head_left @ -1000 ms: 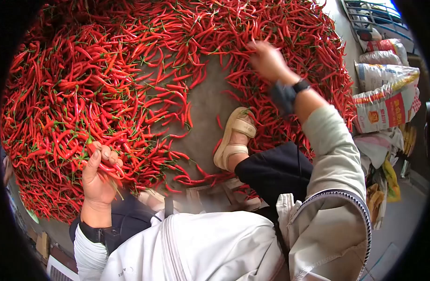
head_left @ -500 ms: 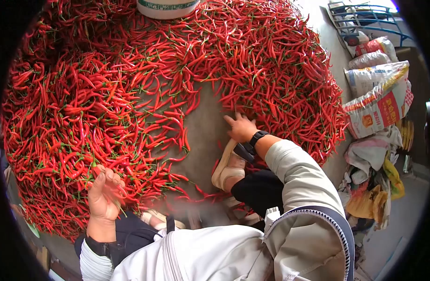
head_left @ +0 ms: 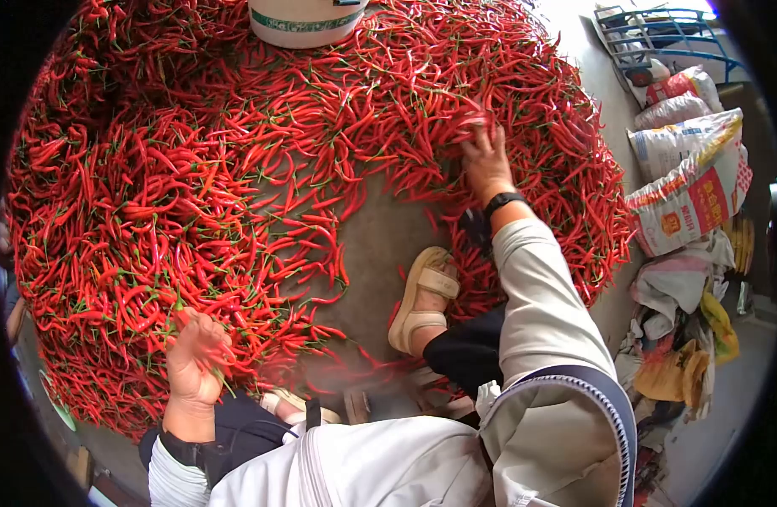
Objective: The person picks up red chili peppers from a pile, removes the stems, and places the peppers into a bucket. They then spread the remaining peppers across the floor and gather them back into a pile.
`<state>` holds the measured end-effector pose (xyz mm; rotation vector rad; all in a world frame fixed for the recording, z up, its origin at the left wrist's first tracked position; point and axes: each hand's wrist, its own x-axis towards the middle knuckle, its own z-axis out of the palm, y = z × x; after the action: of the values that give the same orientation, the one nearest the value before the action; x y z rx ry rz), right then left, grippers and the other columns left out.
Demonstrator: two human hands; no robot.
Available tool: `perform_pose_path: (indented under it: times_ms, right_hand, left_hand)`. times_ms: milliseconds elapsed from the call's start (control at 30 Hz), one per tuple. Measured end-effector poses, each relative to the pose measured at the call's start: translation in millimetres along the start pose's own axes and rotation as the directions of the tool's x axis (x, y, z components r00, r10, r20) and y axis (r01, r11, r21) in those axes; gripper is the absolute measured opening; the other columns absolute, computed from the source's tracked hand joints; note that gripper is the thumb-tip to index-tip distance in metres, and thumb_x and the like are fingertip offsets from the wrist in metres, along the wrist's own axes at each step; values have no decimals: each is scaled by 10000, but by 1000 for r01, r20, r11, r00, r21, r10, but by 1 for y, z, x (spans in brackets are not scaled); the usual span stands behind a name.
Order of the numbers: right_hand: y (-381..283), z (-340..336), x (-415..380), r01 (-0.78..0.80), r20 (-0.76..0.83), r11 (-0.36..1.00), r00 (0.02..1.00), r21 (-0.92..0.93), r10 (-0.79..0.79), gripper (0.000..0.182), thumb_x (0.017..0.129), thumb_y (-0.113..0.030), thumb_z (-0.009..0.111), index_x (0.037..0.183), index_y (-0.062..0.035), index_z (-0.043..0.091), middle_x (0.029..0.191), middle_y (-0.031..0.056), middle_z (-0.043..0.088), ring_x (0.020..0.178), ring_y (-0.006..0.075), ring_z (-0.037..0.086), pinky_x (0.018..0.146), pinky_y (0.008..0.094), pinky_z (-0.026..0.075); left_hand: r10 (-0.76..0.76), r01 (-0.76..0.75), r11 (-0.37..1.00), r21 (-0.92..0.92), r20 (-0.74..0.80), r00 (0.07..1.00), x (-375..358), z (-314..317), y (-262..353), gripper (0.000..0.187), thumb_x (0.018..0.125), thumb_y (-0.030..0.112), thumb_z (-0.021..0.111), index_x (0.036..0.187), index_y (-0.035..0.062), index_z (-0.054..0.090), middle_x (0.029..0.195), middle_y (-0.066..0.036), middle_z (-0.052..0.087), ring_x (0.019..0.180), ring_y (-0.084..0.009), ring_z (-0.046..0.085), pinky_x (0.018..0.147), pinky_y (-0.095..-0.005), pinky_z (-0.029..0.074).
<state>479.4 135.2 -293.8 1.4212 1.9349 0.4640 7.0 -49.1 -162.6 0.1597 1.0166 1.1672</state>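
My left hand [head_left: 195, 359] is closed around a few red chili peppers [head_left: 182, 315], whose green stems stick out above and below the fingers. It is raised over the near edge of the left heap of red chilies [head_left: 143, 228]. My right hand [head_left: 488, 167] reaches into the right heap of chilies [head_left: 541, 177], its fingers bent down over blurred red chilies [head_left: 471, 122] at the fingertips. The fingertips are partly hidden among the peppers. Red streaks [head_left: 283, 367], smeared by motion, show beside my left hand, low over the floor.
A white bucket [head_left: 308, 32] with a green band stands among the chilies at the back. My sandalled foot [head_left: 426, 296] rests on the grey floor [head_left: 376, 232] between the heaps. Printed sacks [head_left: 693, 190], cloths [head_left: 676, 283] and a blue metal rack [head_left: 667, 38] line the right side.
My right hand has moved away from near my foot, farther forward and right onto the right heap. My left hand, still holding chilies, has shifted only slightly.
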Motion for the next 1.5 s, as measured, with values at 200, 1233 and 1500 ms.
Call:
perform_pose_path:
  times_ms: [200, 1233, 1500]
  right_hand:
    - [61, -22, 13, -236, -81, 971, 969, -44, 232, 407, 858, -242, 421, 1259, -308, 442, 1396, -13, 298, 1352, 342, 46, 1025, 613, 44]
    - [36, -37, 40, -76, -157, 996, 985, -41, 69, 297, 827, -238, 459, 1074, -190, 618, 1369, -33, 356, 1335, 259, 182, 1027, 588, 132]
    - [101, -75, 47, -428, -294, 898, 849, 103, 439, 302, 838, -192, 468, 1135, -223, 515, 1370, -2, 321, 1298, 285, 222, 973, 618, 189]
  left_hand:
    - [-18, 17, 1000, -20, -40, 999, 1, -4, -1, 158, 828, 146, 604, 968, 118, 535, 779, -4, 524, 735, -136, 511, 685, -290, 448]
    - [30, -26, 998, 54, -80, 996, 3, 1, -7, 157, 815, 165, 628, 923, 110, 528, 698, 19, 446, 650, -111, 445, 607, -273, 390]
    - [5, -5, 1000, -6, -40, 999, -1, 2, -3, 168, 827, 159, 613, 957, 107, 521, 745, -2, 498, 704, -129, 493, 661, -281, 437]
